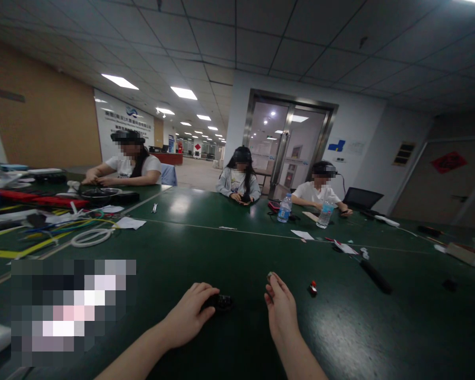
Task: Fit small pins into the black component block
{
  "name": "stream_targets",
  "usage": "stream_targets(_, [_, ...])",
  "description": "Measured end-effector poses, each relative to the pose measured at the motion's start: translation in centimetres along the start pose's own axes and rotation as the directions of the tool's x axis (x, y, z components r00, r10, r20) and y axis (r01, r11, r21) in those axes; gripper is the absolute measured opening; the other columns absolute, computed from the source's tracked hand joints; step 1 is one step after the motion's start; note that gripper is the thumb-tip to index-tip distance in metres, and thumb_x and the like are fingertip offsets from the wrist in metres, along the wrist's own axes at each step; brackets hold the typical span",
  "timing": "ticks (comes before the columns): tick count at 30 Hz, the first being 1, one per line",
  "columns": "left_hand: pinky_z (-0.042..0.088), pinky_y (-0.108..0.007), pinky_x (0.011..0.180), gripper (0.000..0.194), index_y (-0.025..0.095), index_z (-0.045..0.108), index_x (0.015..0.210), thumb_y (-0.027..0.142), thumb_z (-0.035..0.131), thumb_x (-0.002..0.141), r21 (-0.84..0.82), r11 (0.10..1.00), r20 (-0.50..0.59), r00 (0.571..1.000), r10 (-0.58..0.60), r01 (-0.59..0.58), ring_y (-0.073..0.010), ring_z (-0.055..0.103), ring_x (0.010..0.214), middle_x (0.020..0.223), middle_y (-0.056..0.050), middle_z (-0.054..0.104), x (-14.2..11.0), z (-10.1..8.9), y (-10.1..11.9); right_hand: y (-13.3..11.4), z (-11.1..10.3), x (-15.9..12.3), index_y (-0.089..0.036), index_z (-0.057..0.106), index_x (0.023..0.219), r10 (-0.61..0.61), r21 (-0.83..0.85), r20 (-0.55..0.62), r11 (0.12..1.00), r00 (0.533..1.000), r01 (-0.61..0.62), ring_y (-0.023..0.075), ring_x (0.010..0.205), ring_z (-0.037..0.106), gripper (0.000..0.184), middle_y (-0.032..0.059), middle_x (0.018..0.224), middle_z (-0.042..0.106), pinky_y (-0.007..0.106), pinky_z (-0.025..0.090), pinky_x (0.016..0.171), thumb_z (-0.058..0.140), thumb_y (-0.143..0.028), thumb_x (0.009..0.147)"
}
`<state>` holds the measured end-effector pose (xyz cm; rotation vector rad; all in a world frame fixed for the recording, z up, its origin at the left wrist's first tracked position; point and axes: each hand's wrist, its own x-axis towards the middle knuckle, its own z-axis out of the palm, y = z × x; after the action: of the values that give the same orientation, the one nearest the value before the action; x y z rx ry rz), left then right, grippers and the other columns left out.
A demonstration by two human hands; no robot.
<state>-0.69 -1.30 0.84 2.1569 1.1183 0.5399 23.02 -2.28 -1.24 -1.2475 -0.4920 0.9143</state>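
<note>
My left hand (pixel 190 315) rests on the dark green table (pixel 237 253) with its fingers curled around a small black object (pixel 220 302). Just to its right, my right hand (pixel 280 309) is raised slightly off the table and pinches a tiny grey piece (pixel 269 275) between thumb and fingertips. A small red and black part (pixel 312 287) lies on the table a little right of my right hand.
Three other people sit at the far side of the table. Two water bottles (pixel 285 208) stand near them. Coloured cables and a white coil (pixel 91 237) lie at the left. A black stick-like tool (pixel 375 276) and paper scraps lie at the right.
</note>
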Motion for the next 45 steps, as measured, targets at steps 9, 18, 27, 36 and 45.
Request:
stream_targets(9, [0.033,-0.033,0.097,0.037,0.024,0.049,0.119,0.029,0.048,0.083,0.035,0.999,-0.023,0.999,0.025,-0.025,-0.0199,0.044,0.109,0.118,-0.004,0.05,0.3,0.2,0.0,-0.1,0.2,-0.3,-0.025,0.06,0.095,0.079,0.109,0.031,0.991,0.996,-0.082,0.0191,0.082,0.06,0.038,0.0032,0.098,0.064,0.03,0.048,0.063,0.068,-0.041,0.062])
stream_targets(18, [0.034,-0.034,0.096,0.038,0.025,0.049,0.12,0.032,0.048,0.082,0.021,1.0,-0.017,1.0,0.022,-0.022,-0.0197,0.044,0.108,0.118,-0.004,0.049,0.2,0.3,-0.3,0.5,-0.1,0.1,-0.025,0.061,0.093,0.101,0.094,0.086,0.99,0.991,-0.109,0.0178,0.075,0.06,0.035,0.0028,0.095,0.065,0.03,0.048,0.06,0.067,-0.042,0.063])
stream_targets(27, [0.035,-0.035,0.095,0.038,0.026,0.048,0.12,0.032,0.048,0.083,0.007,1.0,-0.01,1.0,0.005,-0.005,-0.0196,0.044,0.108,0.119,-0.004,0.049,0.1,0.1,-0.2,1.1,-0.3,0.7,-0.023,0.061,0.092,0.096,0.066,0.102,0.992,0.99,-0.103,0.018,0.074,0.061,0.033,0.0034,0.091,0.065,0.031,0.049,0.062,0.063,-0.044,0.067])
stream_targets(36, [0.034,-0.034,0.096,0.037,0.025,0.05,0.118,0.031,0.048,0.082,0.019,0.999,-0.021,0.999,0.026,-0.025,-0.0196,0.044,0.107,0.117,-0.003,0.05,0.1,0.1,0.1,0.4,0.3,-0.1,-0.022,0.061,0.089,0.093,0.078,0.054,0.992,0.994,-0.097,0.0158,0.069,0.06,0.035,0.0025,0.085,0.064,0.028,0.048,0.059,0.067,-0.045,0.063])
stream_targets(45, [0.034,-0.034,0.096,0.037,0.026,0.051,0.118,0.031,0.048,0.081,0.014,1.0,-0.025,0.999,0.024,-0.023,-0.0204,0.044,0.108,0.116,-0.003,0.051,0.0,0.1,0.2,0.4,0.3,-0.1,-0.024,0.062,0.092,0.09,0.038,0.098,0.995,0.991,-0.094,0.0144,0.068,0.058,0.035,0.0009,0.087,0.064,0.027,0.047,0.058,0.068,-0.043,0.062])
